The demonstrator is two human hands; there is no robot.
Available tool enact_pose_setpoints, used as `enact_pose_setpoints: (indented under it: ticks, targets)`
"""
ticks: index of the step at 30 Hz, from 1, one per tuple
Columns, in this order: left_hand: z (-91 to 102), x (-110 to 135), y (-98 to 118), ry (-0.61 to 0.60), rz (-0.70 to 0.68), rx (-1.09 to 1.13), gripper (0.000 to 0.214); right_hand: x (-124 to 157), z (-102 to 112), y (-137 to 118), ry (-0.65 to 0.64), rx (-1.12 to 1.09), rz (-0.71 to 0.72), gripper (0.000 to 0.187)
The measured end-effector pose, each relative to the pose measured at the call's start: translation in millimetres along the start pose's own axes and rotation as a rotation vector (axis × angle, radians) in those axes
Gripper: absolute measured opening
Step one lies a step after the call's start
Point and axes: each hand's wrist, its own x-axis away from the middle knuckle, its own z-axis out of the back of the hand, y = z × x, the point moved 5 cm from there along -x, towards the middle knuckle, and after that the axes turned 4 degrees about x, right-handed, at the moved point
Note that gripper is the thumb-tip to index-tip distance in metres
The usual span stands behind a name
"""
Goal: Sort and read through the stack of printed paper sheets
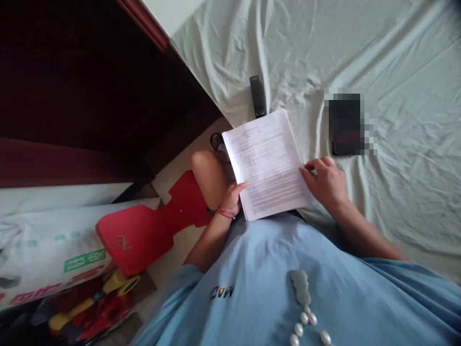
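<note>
A stack of printed white paper [268, 161] rests on my lap, partly over the edge of a bed. My left hand [232, 197], with a red string at the wrist, grips the stack's lower left edge, thumb on top. My right hand [326, 180] is closed on the stack's right edge, fingers curled at the sheets. A black stapler [258, 96] lies on the sheet just beyond the top of the paper. My bare knee [209, 173] shows left of the stack.
A pale green bed sheet [360, 57] covers the bed. A dark flat device [346, 124], blurred out, lies right of the paper. On the floor to the left are a red plastic toy [144, 230], a printed white sack [50, 245] and dark wooden furniture [90, 96].
</note>
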Motion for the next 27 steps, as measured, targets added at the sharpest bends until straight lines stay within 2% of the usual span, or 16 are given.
enact_pose_setpoints:
  ticks: [3, 5, 9, 16, 20, 23, 27]
  targets:
    - [-6.7, 0.3, -12.1, -0.017, 0.103, 0.104, 0.056, -0.8, -2.6, -0.1, -0.046, -0.040, 0.016, 0.025]
    - [-8.7, 0.4, -14.9, 0.009, 0.096, 0.107, 0.059, -0.7, -2.5, 1.1, -0.034, -0.080, 0.030, 0.024]
    - [-8.8, -0.5, -14.4, 0.069, 0.033, 0.063, 0.065, 2.2, -0.8, 1.1, 0.048, -0.128, 0.092, 0.028]
    - [-12.2, 1.3, -24.3, 0.040, 0.077, 0.069, 0.075, 9.2, 4.7, -4.8, 0.220, -0.092, 0.192, 0.035]
    - [-17.9, 4.6, -26.3, -0.021, 0.045, 0.019, 0.079, 3.8, -4.9, -2.7, 0.124, -0.084, 0.194, 0.033]
    - [-16.3, 6.3, -20.6, -0.026, -0.019, -0.009, 0.086, -3.6, -19.4, -1.0, 0.008, -0.095, 0.189, 0.036]
    - [-10.2, 14.4, -7.6, -0.073, -0.140, -0.075, 0.083, -10.5, -35.7, -2.2, -0.086, -0.192, 0.208, 0.038]
